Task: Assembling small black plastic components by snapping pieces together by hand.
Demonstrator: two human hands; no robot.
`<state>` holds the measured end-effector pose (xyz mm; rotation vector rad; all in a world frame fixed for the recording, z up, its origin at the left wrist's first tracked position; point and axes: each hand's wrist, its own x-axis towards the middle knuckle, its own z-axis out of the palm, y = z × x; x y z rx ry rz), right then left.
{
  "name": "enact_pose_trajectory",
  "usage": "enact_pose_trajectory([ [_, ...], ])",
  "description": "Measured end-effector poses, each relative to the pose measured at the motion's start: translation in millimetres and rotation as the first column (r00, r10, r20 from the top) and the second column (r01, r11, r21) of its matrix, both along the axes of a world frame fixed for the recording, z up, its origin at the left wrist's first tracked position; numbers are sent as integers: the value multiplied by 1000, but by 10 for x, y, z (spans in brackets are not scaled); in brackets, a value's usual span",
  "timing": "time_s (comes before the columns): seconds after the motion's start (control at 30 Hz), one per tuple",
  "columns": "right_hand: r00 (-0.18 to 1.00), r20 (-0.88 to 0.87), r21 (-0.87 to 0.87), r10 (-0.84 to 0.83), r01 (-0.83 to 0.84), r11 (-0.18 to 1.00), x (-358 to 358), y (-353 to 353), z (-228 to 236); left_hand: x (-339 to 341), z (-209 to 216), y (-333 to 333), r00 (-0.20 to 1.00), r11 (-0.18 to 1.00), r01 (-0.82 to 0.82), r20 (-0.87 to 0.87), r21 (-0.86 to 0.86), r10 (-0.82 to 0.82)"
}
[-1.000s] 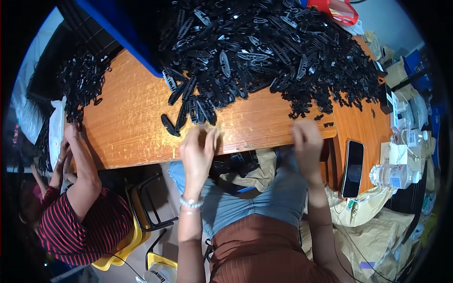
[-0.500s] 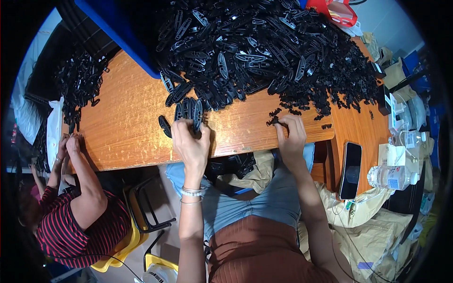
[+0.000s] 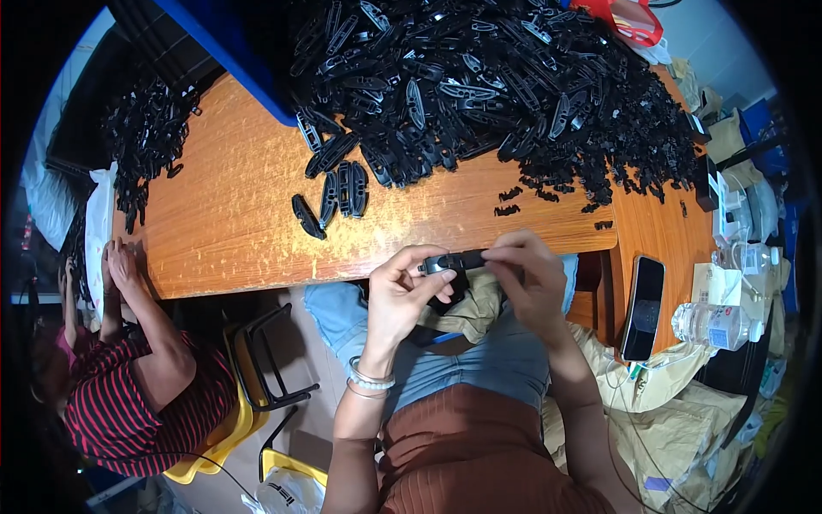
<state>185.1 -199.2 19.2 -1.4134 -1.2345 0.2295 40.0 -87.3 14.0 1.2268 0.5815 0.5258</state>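
Just past the table's near edge, my left hand (image 3: 396, 295) is closed round a long black plastic part (image 3: 437, 264), held sideways between thumb and fingers. My right hand (image 3: 535, 278) pinches a small black plastic clip (image 3: 473, 258) against that part's right end; the fingertips partly hide it. On the table beyond my left hand, several similar oval black parts (image 3: 346, 190) lie side by side, with another (image 3: 308, 217) tilted at their left. A few small black toothed clips (image 3: 507, 210) lie loose beyond my right hand.
A big heap of black parts (image 3: 428, 94) covers the far table, with small clips (image 3: 642, 141) at its right. A blue bin (image 3: 231, 60) stands far left. A phone (image 3: 642, 308) and water bottle (image 3: 715, 325) lie at right. A co-worker in a striped top (image 3: 145, 403) sits left.
My left hand has left the row of oval parts and come nearer and to the right with one. My right hand has brought a small clip to it, and both hands now meet.
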Motion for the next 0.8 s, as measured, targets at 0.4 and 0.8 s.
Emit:
enact_pose_trajectory([
  [0.4,983,-150,-170,104,-129,977,-186,14,180,-126,122,-53,995,990,84,60,-110,-78],
  [0.8,993,82,-191,86,-69,979,-232,14,54,-193,-57,-98,999,999,32,-9,-6,-32],
])
